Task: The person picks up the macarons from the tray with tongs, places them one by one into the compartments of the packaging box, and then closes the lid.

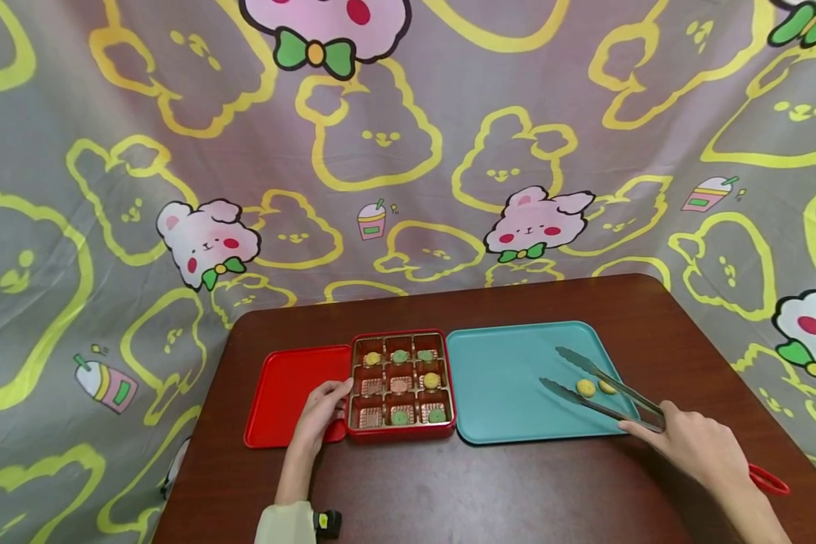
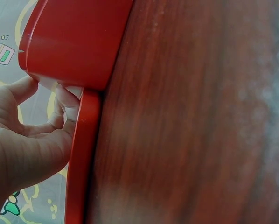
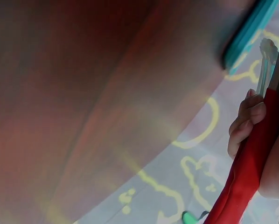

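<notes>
Red-handled tongs (image 1: 588, 402), their handle mostly hidden in the head view, are clasped by the right hand (image 1: 702, 447) above the teal tray (image 1: 503, 378). One yellow ball (image 1: 585, 387) shows between the prongs; a second yellow ball (image 1: 605, 388) is partly covered. The left hand (image 1: 321, 414), fingers loose, touches the compartmented box (image 1: 401, 434) and hides part of the red tray (image 1: 282, 400)

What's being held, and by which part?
Right hand grips long grey metal tongs by the red handle; left hand merely touches the square red box.
</notes>
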`<action>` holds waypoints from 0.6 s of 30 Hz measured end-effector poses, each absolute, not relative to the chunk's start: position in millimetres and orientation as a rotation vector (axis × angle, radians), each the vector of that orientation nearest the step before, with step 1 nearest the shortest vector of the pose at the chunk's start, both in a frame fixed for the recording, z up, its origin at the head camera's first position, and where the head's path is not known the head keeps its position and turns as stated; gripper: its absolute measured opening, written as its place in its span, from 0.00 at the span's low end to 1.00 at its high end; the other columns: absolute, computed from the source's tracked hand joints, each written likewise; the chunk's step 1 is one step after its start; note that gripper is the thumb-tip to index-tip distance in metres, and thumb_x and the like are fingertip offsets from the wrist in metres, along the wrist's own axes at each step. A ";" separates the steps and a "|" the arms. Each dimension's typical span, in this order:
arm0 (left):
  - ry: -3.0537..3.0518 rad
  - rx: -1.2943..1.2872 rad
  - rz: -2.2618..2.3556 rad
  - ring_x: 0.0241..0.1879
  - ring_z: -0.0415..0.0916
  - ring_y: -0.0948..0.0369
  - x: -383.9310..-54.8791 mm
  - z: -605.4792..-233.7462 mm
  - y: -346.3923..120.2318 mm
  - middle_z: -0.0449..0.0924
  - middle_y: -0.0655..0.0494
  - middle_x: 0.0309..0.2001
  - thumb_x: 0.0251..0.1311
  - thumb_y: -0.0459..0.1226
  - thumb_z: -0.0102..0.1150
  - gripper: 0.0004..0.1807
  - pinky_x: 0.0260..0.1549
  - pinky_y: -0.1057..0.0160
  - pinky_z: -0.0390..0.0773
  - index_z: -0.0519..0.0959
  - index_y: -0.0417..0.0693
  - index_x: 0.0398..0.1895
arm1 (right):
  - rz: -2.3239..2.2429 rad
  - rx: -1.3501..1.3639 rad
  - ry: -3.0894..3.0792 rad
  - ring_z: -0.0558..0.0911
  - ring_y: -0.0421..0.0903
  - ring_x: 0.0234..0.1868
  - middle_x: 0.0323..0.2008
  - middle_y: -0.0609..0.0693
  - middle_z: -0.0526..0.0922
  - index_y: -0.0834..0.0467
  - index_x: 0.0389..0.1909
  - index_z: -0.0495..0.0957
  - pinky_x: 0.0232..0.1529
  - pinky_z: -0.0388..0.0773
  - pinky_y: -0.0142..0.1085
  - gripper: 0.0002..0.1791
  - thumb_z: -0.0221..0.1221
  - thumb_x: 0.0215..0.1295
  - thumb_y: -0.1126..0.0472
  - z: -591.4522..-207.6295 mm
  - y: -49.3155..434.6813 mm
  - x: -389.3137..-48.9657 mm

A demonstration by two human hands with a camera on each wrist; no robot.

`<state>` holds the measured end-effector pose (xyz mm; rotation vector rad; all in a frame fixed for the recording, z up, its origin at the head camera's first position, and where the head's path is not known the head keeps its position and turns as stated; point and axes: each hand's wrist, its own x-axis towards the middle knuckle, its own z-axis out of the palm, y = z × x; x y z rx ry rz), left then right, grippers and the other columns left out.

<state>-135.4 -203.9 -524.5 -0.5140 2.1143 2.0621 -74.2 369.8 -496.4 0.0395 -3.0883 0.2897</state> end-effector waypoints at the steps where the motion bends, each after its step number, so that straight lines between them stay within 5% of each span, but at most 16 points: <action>1: 2.111 -0.517 2.066 0.31 0.73 0.60 -135.4 -524.4 -203.9 0.79 0.53 0.33 0.73 0.42 0.61 0.17 0.29 0.69 0.76 0.76 0.34 0.47 | 0.286 0.024 -3.109 0.66 0.47 0.16 0.15 0.50 0.63 0.61 0.25 0.69 0.17 0.65 0.43 0.39 0.64 0.60 0.27 -497.1 374.5 -73.9; 18: 2.114 -0.493 2.058 0.31 0.72 0.62 -134.7 -524.8 -204.8 0.77 0.55 0.32 0.73 0.44 0.61 0.17 0.28 0.68 0.76 0.76 0.36 0.46 | 0.267 -0.117 -3.198 0.69 0.49 0.19 0.17 0.51 0.64 0.64 0.26 0.69 0.20 0.67 0.44 0.43 0.58 0.62 0.24 -500.6 409.4 -67.3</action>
